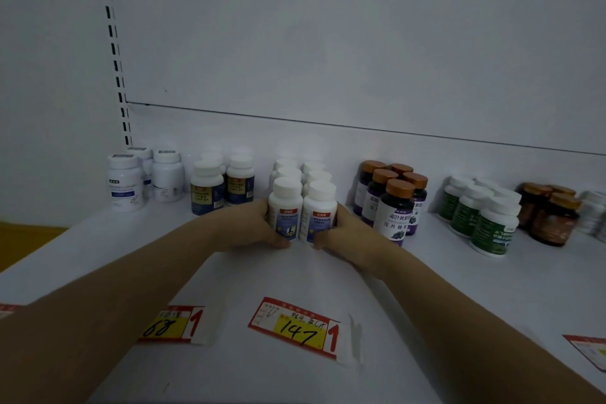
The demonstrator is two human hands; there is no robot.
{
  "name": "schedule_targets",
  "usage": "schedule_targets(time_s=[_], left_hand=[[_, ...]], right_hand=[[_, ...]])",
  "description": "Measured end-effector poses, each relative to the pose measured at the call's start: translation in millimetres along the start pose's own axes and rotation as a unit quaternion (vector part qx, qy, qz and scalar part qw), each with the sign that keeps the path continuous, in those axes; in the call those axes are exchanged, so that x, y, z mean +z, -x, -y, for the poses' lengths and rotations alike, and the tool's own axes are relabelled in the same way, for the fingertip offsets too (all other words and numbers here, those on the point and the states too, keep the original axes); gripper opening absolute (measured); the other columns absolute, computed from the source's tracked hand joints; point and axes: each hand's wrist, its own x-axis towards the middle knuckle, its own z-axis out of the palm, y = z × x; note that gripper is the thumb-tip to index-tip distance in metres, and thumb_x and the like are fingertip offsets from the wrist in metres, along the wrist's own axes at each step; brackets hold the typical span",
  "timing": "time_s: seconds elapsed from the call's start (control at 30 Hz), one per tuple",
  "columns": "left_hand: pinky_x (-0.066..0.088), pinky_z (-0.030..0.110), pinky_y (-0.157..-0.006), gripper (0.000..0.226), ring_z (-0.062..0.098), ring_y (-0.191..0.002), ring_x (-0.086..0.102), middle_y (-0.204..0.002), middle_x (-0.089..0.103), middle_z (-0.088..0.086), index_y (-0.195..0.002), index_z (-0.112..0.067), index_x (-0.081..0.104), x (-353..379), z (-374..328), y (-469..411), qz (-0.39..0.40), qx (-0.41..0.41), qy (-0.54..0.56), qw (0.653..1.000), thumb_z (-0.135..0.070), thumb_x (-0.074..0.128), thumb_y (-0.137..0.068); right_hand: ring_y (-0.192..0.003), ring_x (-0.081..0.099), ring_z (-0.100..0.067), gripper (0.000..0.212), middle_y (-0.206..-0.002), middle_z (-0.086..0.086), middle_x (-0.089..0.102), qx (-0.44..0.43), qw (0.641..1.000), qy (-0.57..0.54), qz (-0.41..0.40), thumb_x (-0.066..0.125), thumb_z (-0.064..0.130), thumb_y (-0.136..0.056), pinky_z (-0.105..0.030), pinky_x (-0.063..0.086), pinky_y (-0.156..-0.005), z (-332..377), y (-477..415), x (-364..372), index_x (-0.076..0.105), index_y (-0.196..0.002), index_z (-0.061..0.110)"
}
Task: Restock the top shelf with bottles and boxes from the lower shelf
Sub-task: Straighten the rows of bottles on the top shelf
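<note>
Two white bottles with purple labels stand side by side on the white shelf (pixel 229 272), at the front of two rows of the same white-capped bottles (pixel 295 170). My left hand (pixel 252 228) grips the left front bottle (pixel 284 210) from its left side. My right hand (pixel 337 236) grips the right front bottle (pixel 319 211) from its right side. Both bottles stand upright and touch each other.
Other bottle groups line the back: white ones (pixel 126 182) at far left, blue-labelled ones (pixel 207 188), purple brown-capped ones (pixel 395 211), green-labelled ones (pixel 495 226) and amber jars (pixel 552 218) at right. Price tags (pixel 295 328) lie along the shelf's front edge.
</note>
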Motion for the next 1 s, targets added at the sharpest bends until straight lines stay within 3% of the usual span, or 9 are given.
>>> schedule_targets(time_s=[0.13,0.27,0.33,0.47,0.57,0.63,0.77,0.87,1.0], left_hand=[[0.032,0.036,-0.113,0.066,0.018,-0.125,0.049,-0.136,0.053,-0.002,-0.137,-0.021,0.042,1,0,0,0.007,-0.004,-0.001,1.000,-0.010,0.072,-0.079],[0.038,0.028,-0.102,0.062,0.014,-0.111,0.052,-0.128,0.057,-0.005,-0.133,-0.021,0.047,4,-1,3,-0.020,0.001,-0.018,1.000,-0.015,0.074,-0.077],[0.039,0.030,-0.102,0.071,0.017,-0.117,0.051,-0.137,0.052,-0.001,-0.137,-0.020,0.043,5,-2,10,-0.046,-0.007,-0.049,0.998,-0.022,0.077,-0.075],[0.037,0.030,-0.104,0.086,0.022,-0.131,0.041,-0.148,0.037,0.006,-0.145,-0.010,0.030,-4,-9,35,-0.064,-0.048,-0.171,0.982,-0.035,0.075,-0.075],[0.045,0.023,-0.077,0.044,0.017,-0.098,0.054,-0.113,0.059,0.005,-0.109,-0.009,0.056,-32,-12,61,-0.101,-0.060,-0.193,0.974,-0.034,0.074,-0.077],[0.039,0.018,-0.058,0.028,0.016,-0.081,0.051,-0.083,0.055,0.002,-0.078,-0.011,0.052,-52,-6,78,-0.133,-0.084,-0.155,0.975,-0.028,0.074,-0.078],[0.040,0.018,-0.059,0.034,0.014,-0.077,0.051,-0.092,0.054,0.004,-0.097,-0.008,0.053,-74,26,93,-0.192,-0.120,-0.117,0.967,-0.026,0.075,-0.078],[0.045,0.026,-0.088,0.066,0.020,-0.111,0.053,-0.129,0.050,0.005,-0.131,-0.008,0.042,-76,55,83,-0.190,-0.112,-0.106,0.970,-0.030,0.074,-0.078],[0.042,0.020,-0.075,0.061,0.013,-0.096,0.046,-0.127,0.051,0.005,-0.132,-0.008,0.041,-83,65,56,-0.180,-0.072,-0.109,0.975,-0.027,0.071,-0.082]], right_hand=[[-0.111,0.059,-0.021,0.078,-0.118,-0.002,0.062,0.011,1.000,-0.018,0.002,0.066,0.017,-0.053,-0.043,0.047,-0.101,-10,-4,-3,0.043,-0.127,0.021],[-0.111,0.055,-0.016,0.076,-0.125,-0.001,0.057,0.020,1.000,-0.021,-0.011,0.064,0.004,-0.073,-0.031,0.047,-0.098,-2,9,-4,0.030,-0.138,0.022],[-0.115,0.050,-0.012,0.086,-0.133,0.007,0.047,0.010,1.000,-0.003,-0.009,0.063,0.004,-0.082,-0.020,0.043,-0.092,6,19,-5,0.012,-0.149,0.024],[-0.140,0.030,-0.021,0.091,-0.158,0.000,0.019,-0.056,0.990,0.059,-0.112,0.060,0.013,-0.088,-0.027,0.036,-0.100,49,41,-12,-0.003,-0.152,0.028],[-0.139,0.032,-0.021,0.079,-0.158,0.003,0.017,-0.136,0.977,0.092,-0.138,0.052,0.017,-0.090,-0.026,0.037,-0.094,98,47,-7,0.006,-0.152,0.032],[-0.130,0.038,-0.014,0.074,-0.157,0.002,0.022,-0.158,0.977,0.087,-0.115,0.050,0.017,-0.091,-0.026,0.032,-0.096,122,43,9,0.010,-0.152,0.031],[-0.106,0.051,-0.019,0.054,-0.131,-0.008,0.052,-0.084,0.993,0.066,-0.048,0.047,0.014,-0.094,-0.022,0.040,-0.078,132,15,64,0.028,-0.144,0.017],[-0.078,0.048,-0.016,0.019,-0.079,0.006,0.047,-0.014,0.994,0.087,-0.063,0.045,0.012,-0.092,-0.018,0.037,-0.059,106,-16,104,0.037,-0.107,0.020],[-0.070,0.045,-0.016,0.016,-0.080,-0.004,0.047,0.071,0.991,0.072,-0.082,0.045,0.008,-0.085,-0.023,0.037,-0.066,83,-57,127,0.049,-0.100,0.006]])
